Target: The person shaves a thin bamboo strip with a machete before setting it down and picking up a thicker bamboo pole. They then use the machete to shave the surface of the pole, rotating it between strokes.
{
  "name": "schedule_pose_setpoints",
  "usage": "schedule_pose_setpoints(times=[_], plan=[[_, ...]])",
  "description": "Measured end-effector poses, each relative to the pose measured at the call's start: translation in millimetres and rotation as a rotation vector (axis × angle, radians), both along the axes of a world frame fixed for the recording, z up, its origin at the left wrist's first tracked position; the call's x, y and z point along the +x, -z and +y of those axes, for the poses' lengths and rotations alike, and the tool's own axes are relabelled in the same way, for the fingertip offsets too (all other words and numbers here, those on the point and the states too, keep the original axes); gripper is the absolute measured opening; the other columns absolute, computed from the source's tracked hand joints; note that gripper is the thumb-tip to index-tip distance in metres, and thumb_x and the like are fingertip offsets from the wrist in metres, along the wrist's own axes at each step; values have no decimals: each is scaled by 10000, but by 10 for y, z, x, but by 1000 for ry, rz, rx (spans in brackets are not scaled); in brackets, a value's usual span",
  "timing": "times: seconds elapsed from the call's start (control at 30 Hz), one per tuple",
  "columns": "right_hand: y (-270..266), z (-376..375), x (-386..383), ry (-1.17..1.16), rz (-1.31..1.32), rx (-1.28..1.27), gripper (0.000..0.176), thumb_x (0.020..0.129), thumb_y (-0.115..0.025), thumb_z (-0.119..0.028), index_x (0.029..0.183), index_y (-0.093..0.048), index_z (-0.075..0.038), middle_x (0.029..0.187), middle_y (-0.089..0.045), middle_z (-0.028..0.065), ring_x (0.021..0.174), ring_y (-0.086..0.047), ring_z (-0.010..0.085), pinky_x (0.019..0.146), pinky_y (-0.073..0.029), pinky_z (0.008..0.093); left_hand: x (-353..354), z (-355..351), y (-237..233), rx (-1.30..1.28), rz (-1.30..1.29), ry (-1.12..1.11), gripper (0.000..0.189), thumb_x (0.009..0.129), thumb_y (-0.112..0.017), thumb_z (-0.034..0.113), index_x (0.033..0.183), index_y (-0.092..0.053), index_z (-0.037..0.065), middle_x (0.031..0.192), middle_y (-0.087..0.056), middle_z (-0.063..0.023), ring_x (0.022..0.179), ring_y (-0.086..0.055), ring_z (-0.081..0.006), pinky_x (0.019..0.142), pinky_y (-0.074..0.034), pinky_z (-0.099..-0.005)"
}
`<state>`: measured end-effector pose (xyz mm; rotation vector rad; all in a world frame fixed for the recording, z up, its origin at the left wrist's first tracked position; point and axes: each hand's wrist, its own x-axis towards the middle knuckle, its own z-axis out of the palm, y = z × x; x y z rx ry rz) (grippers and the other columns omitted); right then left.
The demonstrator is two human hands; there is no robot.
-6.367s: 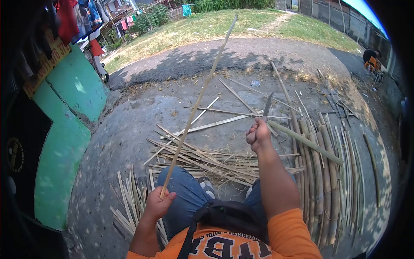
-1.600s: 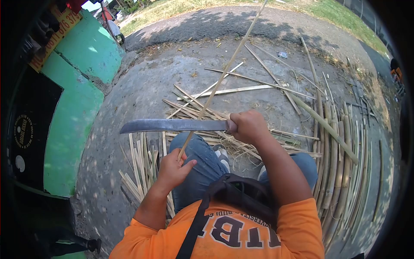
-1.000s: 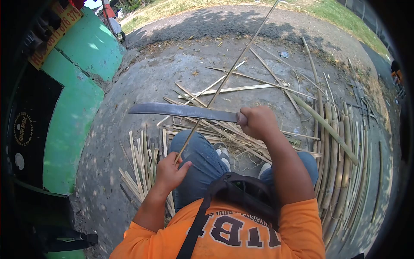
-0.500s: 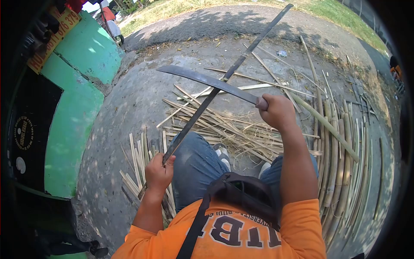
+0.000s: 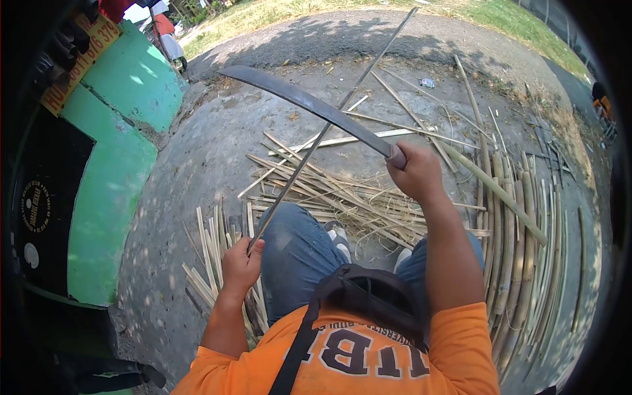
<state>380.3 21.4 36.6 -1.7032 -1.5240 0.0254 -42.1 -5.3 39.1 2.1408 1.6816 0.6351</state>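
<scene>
The strip (image 5: 307, 158) has been turned from its broad dark face nearly edge-on, seemingly presenting another side to the machete (image 5: 299, 99) crossing it. The strip is held in the grip of the left hand (image 5: 241, 264), slanting toward the far edge of the concrete ground (image 5: 191, 178); the machete is clasped by the right hand (image 5: 416, 174).

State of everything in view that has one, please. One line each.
Left hand: closed around the strip's near end.
Right hand: closed around the machete's handle.
Machete: raised, blade crossing the strip in view; contact unclear.
Strip: held slanted, far end up and rightward.
Loose strips: on the ground, crisscrossed.
Poles: lying roughly side by side.
Black bag: at the lap; open or closed unclear.
</scene>
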Motion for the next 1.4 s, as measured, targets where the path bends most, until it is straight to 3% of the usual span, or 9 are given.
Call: schedule_pose_setpoints(times=[0.17, 0.27, 0.67, 1.07, 1.27, 1.4], plan=[[61, 12, -156, -138, -142, 35, 129, 781, -722, -250, 835, -669, -145, 740, -686, 131, 715, -674, 390, 648, -535, 508, 42, 5, 128, -207, -265, 87, 518, 1050, -610, 464, 816, -582, 3, 644, -494, -20, 622, -437, -107, 556, -384, -322], [132, 54, -185, -140, -212, -1, 128, 777, -723, -245, 835, -669, -145, 738, -688, 129, 718, -677, 388, 652, -536, 507, 52, 0, 144, -266, -324, 145, 511, 1061, -599, 452, 803, -570, 12, 648, -464, 20, 644, -405, -72, 557, -372, -301], [47, 62, 71, 117, -88, -32, 147, 816, -724, -274, 838, -693, -132, 764, -702, 143, 743, -689, 389, 659, -535, 508, 11, -80, 90, -304, -275, 201, 532, 1005, -670, 505, 776, -551, 40, 637, -456, 22, 622, -400, -85, 547, -359, -298], [-4, 29, 291, 277, 134, -53, 209, 879, -722, -337, 930, -730, -134, 784, -715, 151, 767, -691, 397, 676, -530, 484, -153, -102, 151, -390, -322, 181, 522, 1053, -591, 493, 821, -580, 26, 664, -473, 22, 652, -417, -77, 565, -373, -295], [-18, 13, 245, 185, 185, -40, 191, 869, -724, -312, 935, -739, -134, 781, -705, 168, 766, -685, 404, 676, -531, 483, -159, -84, 173, -362, -344, 209, 527, 1062, -573, 493, 832, -574, 19, 674, -470, 19, 656, -412, -81, 568, -374, -299], [-103, -38, 205, 78, 53, -75, 164, 847, -729, -278, 918, -741, -130, 789, -705, 170, 763, -682, 405, 678, -536, 484, -92, -88, 110, -227, -292, 193, 531, 1058, -582, 485, 827, -575, 7, 649, -468, -7, 631, -419, -102, 559, -379, -319]])
